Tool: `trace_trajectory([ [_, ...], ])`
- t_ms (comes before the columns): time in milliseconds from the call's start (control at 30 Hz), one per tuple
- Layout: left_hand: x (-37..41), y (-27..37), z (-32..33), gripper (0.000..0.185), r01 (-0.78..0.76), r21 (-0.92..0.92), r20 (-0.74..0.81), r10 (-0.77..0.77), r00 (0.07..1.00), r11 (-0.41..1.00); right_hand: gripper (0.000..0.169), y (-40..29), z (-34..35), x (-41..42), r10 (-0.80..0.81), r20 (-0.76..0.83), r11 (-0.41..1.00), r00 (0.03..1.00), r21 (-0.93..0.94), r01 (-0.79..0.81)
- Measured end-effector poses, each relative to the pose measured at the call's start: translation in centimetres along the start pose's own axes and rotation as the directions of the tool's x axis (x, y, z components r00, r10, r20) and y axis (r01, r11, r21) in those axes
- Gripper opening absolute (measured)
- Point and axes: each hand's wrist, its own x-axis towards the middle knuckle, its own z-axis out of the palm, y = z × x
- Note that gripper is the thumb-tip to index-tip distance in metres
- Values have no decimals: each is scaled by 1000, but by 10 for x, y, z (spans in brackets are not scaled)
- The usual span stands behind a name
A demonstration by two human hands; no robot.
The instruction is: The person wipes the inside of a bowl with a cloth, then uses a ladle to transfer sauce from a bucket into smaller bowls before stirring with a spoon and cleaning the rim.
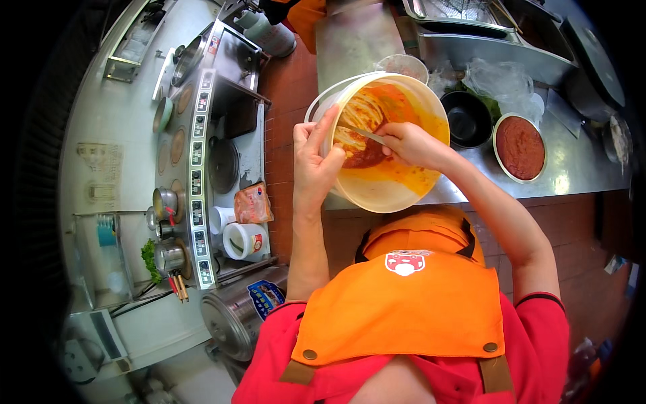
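Observation:
A large white plastic bucket is tipped so that its mouth faces me, above the edge of a steel table. Orange-red sauce coats its inside and gathers in a thicker patch. My left hand grips the rim on the left, fingers outside and thumb over the edge. Inside the mouth, my right hand holds the handle of a metal utensil; its far end lies near the left wall, and its exact kind is unclear. The bucket's handle arches behind the rim.
Right of the bucket stand a black round container and a bowl of red paste. Plastic bags lie behind them. At left is a cooking range with pots; a lidded steel pot stands below it. A gas cylinder stands farther back.

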Motion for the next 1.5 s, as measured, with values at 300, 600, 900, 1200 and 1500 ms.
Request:
trace_trajectory([
  [300, 1, -2, 3, 62, 15, -18, -16, -15, 1000, 1000, 22, 38, -6, -12, -47, -1, 914, 999, -403, 43],
  [600, 3, 1, 2, 63, 8, 2, 2, -8, 1000, 1000, 22, 39, -1, -8, -154, 99, 849, 983, -496, 183],
  [900, -3, 7, 4, 63, 32, 24, 7, -32, 999, 999, 19, 4, 35, -10, 209, 212, 828, 955, 480, -288],
  [1200, -13, 17, 23, 61, -27, 144, 12, 26, 1000, 989, 15, 66, 2, -3, 441, 170, 851, 881, 233, -471],
  [1500, -10, 10, 13, 60, -36, 131, 16, 34, 999, 991, 22, 32, 23, -9, -13, 1, 988, 1000, -151, 13],
])
